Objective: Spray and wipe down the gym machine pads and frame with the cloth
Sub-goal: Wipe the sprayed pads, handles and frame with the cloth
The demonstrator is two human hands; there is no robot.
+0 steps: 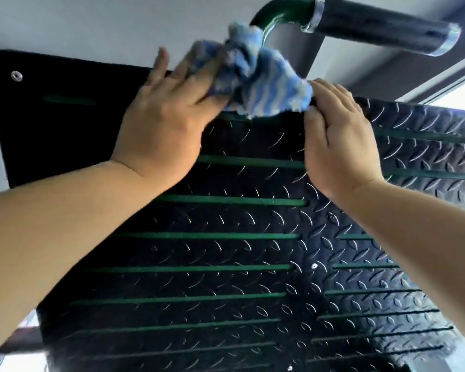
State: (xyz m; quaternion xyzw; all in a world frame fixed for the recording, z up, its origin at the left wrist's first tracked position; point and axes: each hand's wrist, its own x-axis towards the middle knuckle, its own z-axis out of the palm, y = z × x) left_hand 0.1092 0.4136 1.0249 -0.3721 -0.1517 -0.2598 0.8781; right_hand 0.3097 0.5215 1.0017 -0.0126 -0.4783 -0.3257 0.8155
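Left hand [169, 124] gripping cloth [263, 84] on tread plate [226, 264], right hand [338, 135] seemingly pinching it

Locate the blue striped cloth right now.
Head view, upper centre: the cloth is bunched at the top edge of the tread plate, held between the left hand and right hand, just below the green tube.

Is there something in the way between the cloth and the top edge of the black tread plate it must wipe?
Nothing visible does. The cloth lies on the top edge of the tread plate, with the left hand gripping it and the right hand pinching its corner.
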